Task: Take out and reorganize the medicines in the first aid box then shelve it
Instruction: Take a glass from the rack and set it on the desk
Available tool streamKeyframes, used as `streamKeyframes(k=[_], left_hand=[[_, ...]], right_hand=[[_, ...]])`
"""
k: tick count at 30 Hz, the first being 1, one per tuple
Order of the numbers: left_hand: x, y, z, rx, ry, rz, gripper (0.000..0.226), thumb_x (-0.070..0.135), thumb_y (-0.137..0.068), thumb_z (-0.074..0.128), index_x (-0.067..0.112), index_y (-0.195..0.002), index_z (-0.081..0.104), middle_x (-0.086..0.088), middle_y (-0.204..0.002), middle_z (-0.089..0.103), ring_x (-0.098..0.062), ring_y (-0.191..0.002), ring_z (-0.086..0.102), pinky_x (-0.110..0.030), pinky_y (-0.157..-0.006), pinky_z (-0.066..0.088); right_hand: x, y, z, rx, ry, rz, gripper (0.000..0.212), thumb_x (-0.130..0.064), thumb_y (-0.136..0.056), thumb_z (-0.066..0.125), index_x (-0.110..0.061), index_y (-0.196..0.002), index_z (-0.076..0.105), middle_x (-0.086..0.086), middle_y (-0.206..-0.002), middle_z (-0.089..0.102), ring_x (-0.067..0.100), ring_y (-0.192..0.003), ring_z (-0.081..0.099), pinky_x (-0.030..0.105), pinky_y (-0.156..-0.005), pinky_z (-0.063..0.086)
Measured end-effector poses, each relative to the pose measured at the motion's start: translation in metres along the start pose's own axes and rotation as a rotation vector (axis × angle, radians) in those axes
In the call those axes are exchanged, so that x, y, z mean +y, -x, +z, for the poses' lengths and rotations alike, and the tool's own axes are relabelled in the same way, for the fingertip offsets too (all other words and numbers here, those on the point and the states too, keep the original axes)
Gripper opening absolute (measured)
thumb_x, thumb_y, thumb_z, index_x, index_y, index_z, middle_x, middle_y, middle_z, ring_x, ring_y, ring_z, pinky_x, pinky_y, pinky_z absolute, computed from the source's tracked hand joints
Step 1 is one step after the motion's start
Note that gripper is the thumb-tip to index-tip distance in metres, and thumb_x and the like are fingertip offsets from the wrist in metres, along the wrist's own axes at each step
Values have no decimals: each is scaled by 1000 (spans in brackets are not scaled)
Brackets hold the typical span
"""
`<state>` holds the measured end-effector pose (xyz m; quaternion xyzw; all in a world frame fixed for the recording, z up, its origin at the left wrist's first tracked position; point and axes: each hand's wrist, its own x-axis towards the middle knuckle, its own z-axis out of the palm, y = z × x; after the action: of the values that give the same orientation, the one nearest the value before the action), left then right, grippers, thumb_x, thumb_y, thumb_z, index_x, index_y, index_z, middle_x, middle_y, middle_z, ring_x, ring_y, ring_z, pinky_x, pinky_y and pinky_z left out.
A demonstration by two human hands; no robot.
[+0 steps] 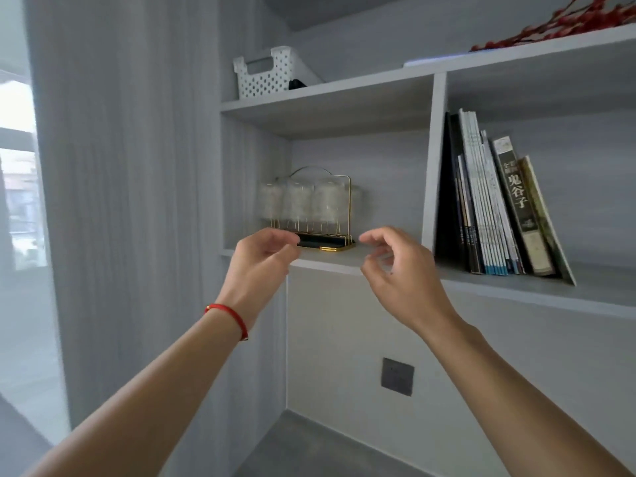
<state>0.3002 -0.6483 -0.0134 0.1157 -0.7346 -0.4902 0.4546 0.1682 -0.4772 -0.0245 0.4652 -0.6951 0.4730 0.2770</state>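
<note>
A white perforated plastic basket point(265, 74) stands on the upper shelf point(330, 89) of a grey wall unit, at its left end; what it holds is hidden. Both my arms reach up in front of the lower shelf. My left hand point(260, 261), with a red cord on its wrist, hangs empty with loosely curled fingers well below the basket. My right hand point(399, 270) is also empty, fingers apart, at the same height a little to the right. Neither hand touches anything.
A gold wire rack point(320, 204) holding upturned glasses sits on the lower shelf point(344, 259) just behind my hands. Leaning books point(495, 204) fill the compartment to the right. Red branches point(571, 25) lie on the top board. A dark wall socket point(397, 376) is below.
</note>
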Motion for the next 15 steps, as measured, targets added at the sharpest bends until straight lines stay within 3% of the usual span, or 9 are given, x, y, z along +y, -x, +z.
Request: streamKeyframes(k=[4, 7, 9, 12, 15], left_hand=[[-29, -51, 1, 31, -59, 9, 24, 33, -74, 62, 29, -95, 73, 12, -93, 73, -5, -92, 69, -37, -88, 59], [-48, -83, -1, 46, -79, 18, 19, 31, -77, 64, 32, -94, 70, 17, -89, 71, -3, -89, 67, -24, -79, 51], [-61, -103, -4, 57, -109, 52, 18, 23, -80, 65, 30, -97, 70, 16, -94, 70, -3, -92, 66, -20, -79, 47], [-74, -135, -11, 79, -175, 125, 23, 18, -84, 66, 24, -106, 66, 11, -102, 67, -7, -98, 64, -18, -78, 47], [-86, -165, -21, 85, -244, 174, 32, 18, -88, 66, 24, -118, 58, 3, -121, 59, -15, -107, 58, -26, -88, 48]], right_hand=[[20, -40, 41, -13, -9, -7, 25, -15, -88, 64, -23, -111, 69, -13, -109, 68, 3, -96, 62, 2, -81, 40], [25, -74, 69, -9, -1, -18, 24, -9, -87, 66, -17, -109, 71, -7, -106, 71, 8, -97, 66, -1, -78, 40], [24, -97, 85, -26, 71, -21, 25, -10, -87, 66, -15, -111, 70, -2, -111, 72, 14, -103, 66, 9, -84, 45], [19, -131, 106, -50, 204, -38, 28, -16, -89, 64, -13, -117, 68, 4, -119, 70, 23, -111, 64, 37, -96, 52], [8, -165, 130, -100, 374, -102, 35, -23, -91, 63, -13, -126, 65, 6, -128, 67, 27, -121, 60, 45, -103, 48]])
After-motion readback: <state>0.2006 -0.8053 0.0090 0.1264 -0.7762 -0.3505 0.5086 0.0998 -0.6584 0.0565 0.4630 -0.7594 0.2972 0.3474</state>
